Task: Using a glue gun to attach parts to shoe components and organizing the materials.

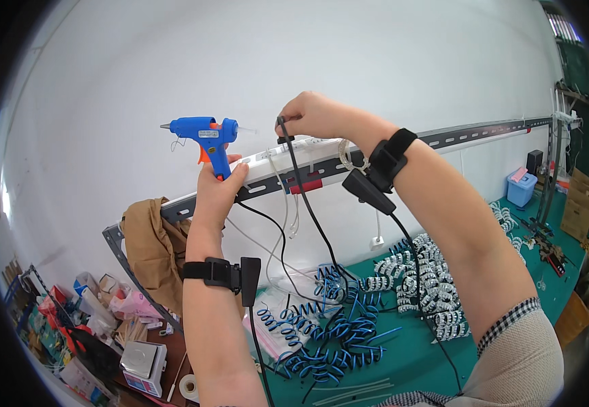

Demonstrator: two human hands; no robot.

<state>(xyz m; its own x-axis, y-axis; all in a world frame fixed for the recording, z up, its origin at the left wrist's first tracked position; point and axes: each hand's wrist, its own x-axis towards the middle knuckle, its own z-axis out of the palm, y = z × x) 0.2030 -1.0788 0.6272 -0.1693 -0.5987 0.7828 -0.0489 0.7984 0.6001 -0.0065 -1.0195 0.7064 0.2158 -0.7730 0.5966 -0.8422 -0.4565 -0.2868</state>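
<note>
A blue hot glue gun (203, 127) with an orange trigger is upright in my left hand (217, 183), which is closed round the lower end of its handle. Its nozzle points left, and a clear glue stick (245, 129) juts from the back. My right hand (308, 112) is closed on a black plug (285, 140) at a white power strip (257, 163); whether the prongs are in a socket is hidden. From there a black cord (302, 178) hangs down to the table. The strip lies along a slotted grey metal rail (321, 167).
Blue and black coiled tubes (338, 332) and white coils (437, 285) lie on a green table (267, 390). Brown cloth (150, 237) drapes over the rail's left end. A scale (143, 366) stands lower left, a light-blue bin (521, 188) far right. A white plug (376, 242) dangles mid-way.
</note>
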